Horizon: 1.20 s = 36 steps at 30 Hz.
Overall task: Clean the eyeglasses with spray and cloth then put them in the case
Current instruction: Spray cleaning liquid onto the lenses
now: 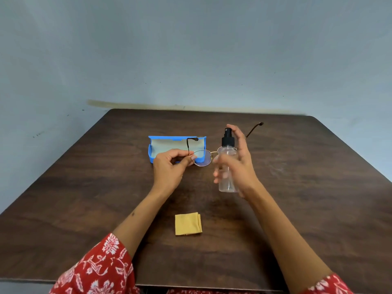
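The folded yellow cloth (pixel 188 224) lies nearest, on the table (pixel 84 198) between the 2 forearms, untouched. Further off, from the left: the open blue case (pixel 153 149) rests behind the left hand (pixel 169 166), which pinches the eyeglasses (pixel 203 158) at the hinge, held above the table. They look light, thin-wired and fragile; the hinge or rim, never the lens, seems the sound hold. The right hand (pixel 239 164) grips the clear spray bottle (pixel 227 164), forefinger apparently on the pump, nozzle just beside the lenses.
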Each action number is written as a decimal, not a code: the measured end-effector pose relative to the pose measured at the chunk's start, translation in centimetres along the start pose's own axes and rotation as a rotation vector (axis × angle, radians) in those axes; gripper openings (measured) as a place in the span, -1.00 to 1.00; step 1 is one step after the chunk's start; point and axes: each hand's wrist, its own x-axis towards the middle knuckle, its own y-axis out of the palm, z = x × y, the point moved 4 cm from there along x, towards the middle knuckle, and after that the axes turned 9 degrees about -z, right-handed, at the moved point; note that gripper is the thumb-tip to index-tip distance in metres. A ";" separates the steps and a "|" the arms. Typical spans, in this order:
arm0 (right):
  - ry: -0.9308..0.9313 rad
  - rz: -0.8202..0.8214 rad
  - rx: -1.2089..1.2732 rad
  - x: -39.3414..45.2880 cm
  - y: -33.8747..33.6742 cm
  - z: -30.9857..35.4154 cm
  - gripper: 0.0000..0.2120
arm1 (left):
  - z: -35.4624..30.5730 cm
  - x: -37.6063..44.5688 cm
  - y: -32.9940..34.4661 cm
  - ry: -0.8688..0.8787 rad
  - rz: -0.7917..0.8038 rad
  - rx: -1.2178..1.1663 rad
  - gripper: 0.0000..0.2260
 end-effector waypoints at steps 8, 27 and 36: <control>-0.510 -0.200 -0.562 -0.9 1.0 -0.2 -0.30 | 0.6 0.5 -0.6 0.040 -0.067 0.071 -0.89; -0.590 -0.232 -1.144 -1.8 2.0 -1.2 -0.21 | -1.1 0.2 -1.0 0.144 -0.123 0.051 -0.85; -0.538 -0.224 -1.159 -1.6 2.1 -1.6 -0.25 | -1.5 0.0 -0.9 0.187 -0.102 0.078 -0.86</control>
